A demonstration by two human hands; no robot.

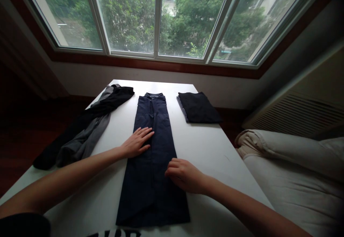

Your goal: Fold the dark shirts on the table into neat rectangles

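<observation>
A pair of navy trousers (pixel 150 194) lies lengthwise on the white table (pixel 209 147), its waistband at the far end and its legs side by side toward me. My left hand (pixel 137 143) rests flat on the left half of the trousers, fingers spread. At their right edge is my right hand (pixel 184 174), its fingers curled inward over the cloth. Whatever those fingertips hold, if anything, is hidden beneath them.
A loose black and grey garment (pixel 88 126) drapes along the table's left edge. A folded black garment (pixel 199 107) lies at the far right. Beyond the right edge is a beige cushioned seat (pixel 292 172), and a window (pixel 156 18) spans the back wall.
</observation>
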